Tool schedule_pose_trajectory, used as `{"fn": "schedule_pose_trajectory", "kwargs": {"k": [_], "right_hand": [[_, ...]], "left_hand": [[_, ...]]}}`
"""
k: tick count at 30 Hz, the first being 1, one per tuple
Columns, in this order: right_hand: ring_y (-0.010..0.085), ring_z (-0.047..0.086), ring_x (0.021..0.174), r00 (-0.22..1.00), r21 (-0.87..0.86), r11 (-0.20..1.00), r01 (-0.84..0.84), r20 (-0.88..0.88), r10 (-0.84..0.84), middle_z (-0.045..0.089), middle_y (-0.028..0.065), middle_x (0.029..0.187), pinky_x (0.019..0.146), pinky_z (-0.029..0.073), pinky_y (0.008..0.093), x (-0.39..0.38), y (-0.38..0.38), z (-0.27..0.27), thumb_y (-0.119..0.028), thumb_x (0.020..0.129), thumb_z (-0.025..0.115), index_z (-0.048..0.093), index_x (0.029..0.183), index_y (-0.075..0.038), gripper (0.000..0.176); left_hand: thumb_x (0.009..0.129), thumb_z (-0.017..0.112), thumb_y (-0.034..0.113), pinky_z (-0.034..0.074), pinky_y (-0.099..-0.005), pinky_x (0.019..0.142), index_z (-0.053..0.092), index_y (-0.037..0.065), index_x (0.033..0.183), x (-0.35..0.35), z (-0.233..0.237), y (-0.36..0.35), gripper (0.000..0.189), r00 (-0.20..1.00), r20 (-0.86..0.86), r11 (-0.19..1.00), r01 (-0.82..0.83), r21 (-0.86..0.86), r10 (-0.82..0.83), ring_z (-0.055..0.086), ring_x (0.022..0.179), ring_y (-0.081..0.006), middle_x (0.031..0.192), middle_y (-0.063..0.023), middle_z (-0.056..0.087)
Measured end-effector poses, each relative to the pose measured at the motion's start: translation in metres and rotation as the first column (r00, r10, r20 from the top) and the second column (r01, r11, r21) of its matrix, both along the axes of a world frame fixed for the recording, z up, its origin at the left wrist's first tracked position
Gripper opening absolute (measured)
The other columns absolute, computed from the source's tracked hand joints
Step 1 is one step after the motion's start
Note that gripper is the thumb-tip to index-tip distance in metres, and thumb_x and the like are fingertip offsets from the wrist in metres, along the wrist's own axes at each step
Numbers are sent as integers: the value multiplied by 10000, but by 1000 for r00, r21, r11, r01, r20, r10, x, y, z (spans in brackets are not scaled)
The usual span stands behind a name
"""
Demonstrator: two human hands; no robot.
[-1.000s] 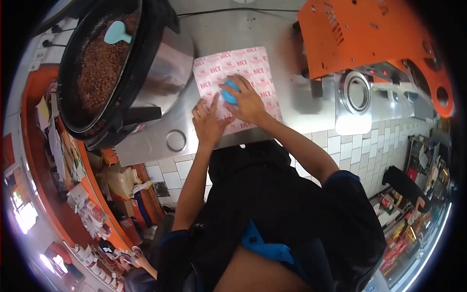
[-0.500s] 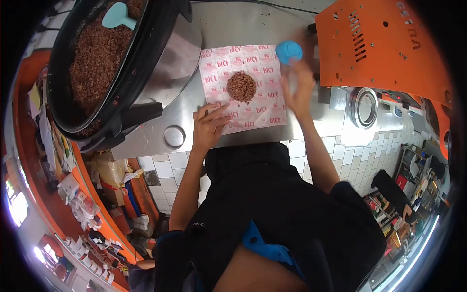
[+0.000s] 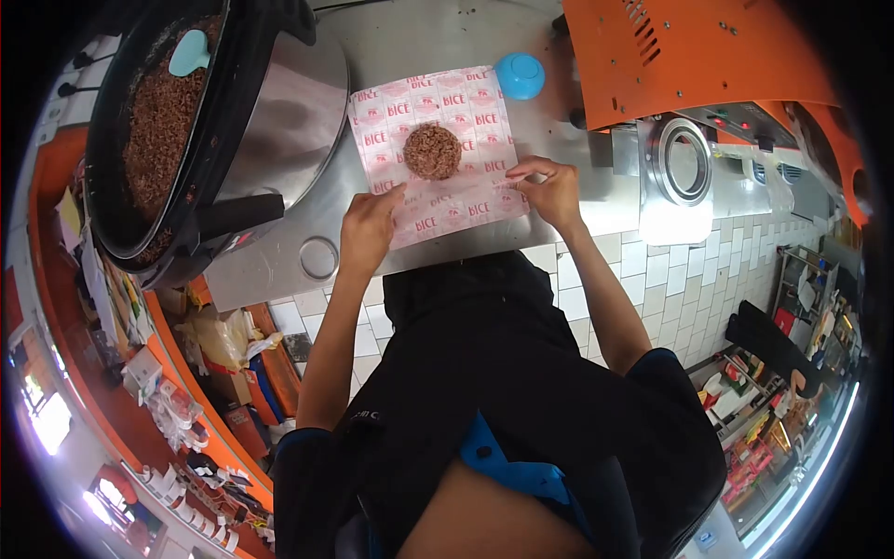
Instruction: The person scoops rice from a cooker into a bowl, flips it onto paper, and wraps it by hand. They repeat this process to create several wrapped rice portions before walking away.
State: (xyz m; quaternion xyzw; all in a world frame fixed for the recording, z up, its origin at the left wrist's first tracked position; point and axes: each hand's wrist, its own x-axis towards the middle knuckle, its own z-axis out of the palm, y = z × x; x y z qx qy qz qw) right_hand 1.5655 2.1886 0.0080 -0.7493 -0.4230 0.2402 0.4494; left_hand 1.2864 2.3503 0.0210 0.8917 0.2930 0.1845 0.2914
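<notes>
A round mound of brown rice (image 3: pixel 432 151) lies on a white paper sheet with red print (image 3: pixel 489 102), near the sheet's middle. At the sheet's lower left edge is my left hand (image 3: pixel 371 224), its fingers bent over the paper; whether they pinch it is not clear. My right hand (image 3: pixel 551 190) is closed at the sheet's right side, thumb and fingertips pinching its edge. The blue cup (image 3: pixel 520 75) rests on the steel counter by the sheet's upper right corner, with neither hand touching it.
A large cooker (image 3: pixel 289 102) full of brown rice stands at left, a teal spatula (image 3: pixel 189 53) inside. A metal ring (image 3: pixel 318 258) lies near the counter's front edge. An orange machine (image 3: pixel 689 56) is at right, near a round metal piece (image 3: pixel 683 161).
My right hand has let go of the blue cup and come down to the paper's right edge. My left hand has shifted at the lower left edge. The view has moved slightly.
</notes>
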Motion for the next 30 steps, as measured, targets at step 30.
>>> {"fn": "schedule_pose_trajectory", "kwargs": {"k": [30], "right_hand": [[298, 503, 1270, 988, 239, 971, -17, 154, -20, 553, 152, 1335, 1053, 381, 442, -35, -7, 49, -41, 829, 666, 563, 1278, -90, 463]], "left_hand": [[785, 757, 192, 471, -433, 662, 652, 27, 901, 65, 7, -7, 228, 972, 50, 947, 236, -217, -231, 589, 741, -357, 785, -147, 590]]}}
